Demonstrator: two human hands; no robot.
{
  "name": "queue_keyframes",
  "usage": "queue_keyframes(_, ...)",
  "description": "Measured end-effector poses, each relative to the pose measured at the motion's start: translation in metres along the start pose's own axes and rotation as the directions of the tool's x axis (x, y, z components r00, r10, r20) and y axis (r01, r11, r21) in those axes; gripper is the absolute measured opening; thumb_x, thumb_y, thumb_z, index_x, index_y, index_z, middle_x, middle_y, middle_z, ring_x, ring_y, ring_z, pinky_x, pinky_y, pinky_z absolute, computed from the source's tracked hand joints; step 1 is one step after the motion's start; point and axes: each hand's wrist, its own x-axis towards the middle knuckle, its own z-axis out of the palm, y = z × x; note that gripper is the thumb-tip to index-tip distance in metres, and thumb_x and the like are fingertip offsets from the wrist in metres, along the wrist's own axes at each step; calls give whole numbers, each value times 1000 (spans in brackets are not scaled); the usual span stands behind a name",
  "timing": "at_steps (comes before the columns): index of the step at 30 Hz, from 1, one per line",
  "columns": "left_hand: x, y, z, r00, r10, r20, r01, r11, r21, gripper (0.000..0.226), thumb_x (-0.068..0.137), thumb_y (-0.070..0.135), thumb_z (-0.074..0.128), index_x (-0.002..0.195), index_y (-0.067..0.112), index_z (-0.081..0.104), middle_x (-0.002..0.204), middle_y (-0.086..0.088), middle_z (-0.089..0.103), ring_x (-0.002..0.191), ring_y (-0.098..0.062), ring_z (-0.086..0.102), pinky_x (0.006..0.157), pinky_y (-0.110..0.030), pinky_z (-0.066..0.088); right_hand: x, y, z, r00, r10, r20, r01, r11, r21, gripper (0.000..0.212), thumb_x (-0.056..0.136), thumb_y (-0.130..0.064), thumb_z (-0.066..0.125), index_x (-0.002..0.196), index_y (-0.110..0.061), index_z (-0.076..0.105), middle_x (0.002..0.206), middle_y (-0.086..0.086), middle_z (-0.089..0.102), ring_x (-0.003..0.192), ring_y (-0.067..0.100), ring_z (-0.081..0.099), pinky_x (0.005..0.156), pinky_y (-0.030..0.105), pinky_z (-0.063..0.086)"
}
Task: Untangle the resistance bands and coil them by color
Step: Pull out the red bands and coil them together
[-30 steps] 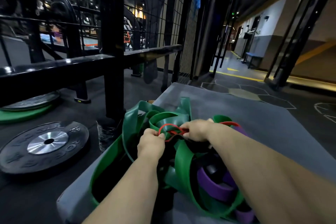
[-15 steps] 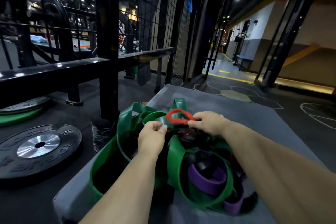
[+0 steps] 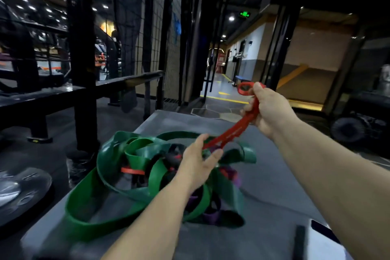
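Since half a second ago, the right hand [image 3: 268, 110] has risen from the pile to the centre right of the frame, fist closed around the red band [image 3: 234, 131], which now stretches taut down to the left hand [image 3: 199, 163]. That hand's fingers are loosely spread, thumb and forefinger at the band's lower end; whether they pinch it cannot be told. Any print on the band is too blurred to read, as is the green lit sign [image 3: 244, 14] at upper centre. Below lies a grey mat [image 3: 263, 207] in a dim gym with black rack posts [image 3: 83, 59] at left. Wide green bands [image 3: 105, 177], tangled with purple bands [image 3: 213, 216], sit heaped at lower centre.
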Motion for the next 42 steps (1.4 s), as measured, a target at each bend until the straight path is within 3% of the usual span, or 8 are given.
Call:
queue_keyframes(6, -19, 34, 27, 962, 247, 112, -271, 904, 332, 83, 74, 75, 31, 144, 30, 35, 132, 4, 52, 125, -19, 45, 109, -42, 30, -51, -38, -10, 990, 109, 89, -130, 951, 280, 37, 105, -34, 39, 76, -13, 47, 54, -5, 33, 38, 4, 26, 36, 16, 28)
queue_keyframes(16, -33, 50, 20, 936, 252, 245, -328, 875, 355, 29, 90, 57, 48, 97, 31, 59, 83, 9, 59, 85, -15, 57, 79, -36, 46, -84, -76, -63, 993, 76, 85, -108, 862, 494, 36, 103, -36, 40, 77, -14, 50, 57, -7, 34, 43, 2, 24, 38, 13, 22)
queue_keyframes(21, -31, 51, -4, 947, 100, 304, -190, 940, 284, 27, 95, 45, 50, 80, 24, 56, 77, -1, 57, 77, -20, 57, 78, -40, 46, -77, -50, -90, 992, 125, -19, -126, 991, -43, 29, 103, -33, 43, 83, -14, 53, 58, -5, 37, 40, 3, 24, 37, 15, 20)
queue_keyframes(27, -28, 76, -9, 961, 73, 268, -122, 978, 171, 27, 98, 35, 50, 91, 13, 63, 87, -4, 66, 80, -16, 59, 78, -29, 44, -73, 13, -74, 962, 268, 59, -148, 688, -711, 60, 83, -70, 51, 89, -11, 63, 75, 4, 57, 55, 17, 49, 52, 27, 39)
queue_keyframes(30, -25, 81, -4, 968, 19, 252, -72, 977, 203, 26, 99, 34, 46, 101, 13, 63, 94, 4, 66, 90, -13, 60, 83, -29, 44, -76, 25, -53, 952, 245, 182, -16, 635, -772, 79, 72, -80, 56, 100, -7, 65, 90, 12, 71, 81, 28, 69, 78, 38, 58)
queue_keyframes(35, -22, 85, -10, 979, -65, 194, 21, 976, 219, 21, 95, 28, 47, 102, 15, 60, 97, -6, 66, 88, -21, 59, 85, -42, 47, -75, 26, -43, 928, 284, 241, -20, 683, -730, 68, 64, -78, 64, 96, -17, 70, 104, 10, 73, 102, 24, 68, 98, 46, 50)
queue_keyframes(39, -20, 82, -13, 985, -13, 174, -32, 966, 256, 6, 88, 23, 57, 92, 22, 52, 77, 3, 60, 68, -12, 52, 59, -23, 39, -76, 18, -55, 846, 425, 323, -140, 761, -634, 41, 71, -47, 75, 81, -9, 66, 62, 1, 65, 54, 14, 60, 58, 28, 53)
queue_keyframes(42, -24, 80, -10, 970, 18, 241, -60, 984, 166, 17, 88, 22, 62, 92, 26, 46, 71, 4, 60, 61, -9, 45, 55, -19, 35, -75, 14, -64, 815, 447, 369, -160, 785, -599, 23, 79, -20, 79, 72, -9, 60, 53, 1, 53, 47, 13, 48, 50, 24, 44)
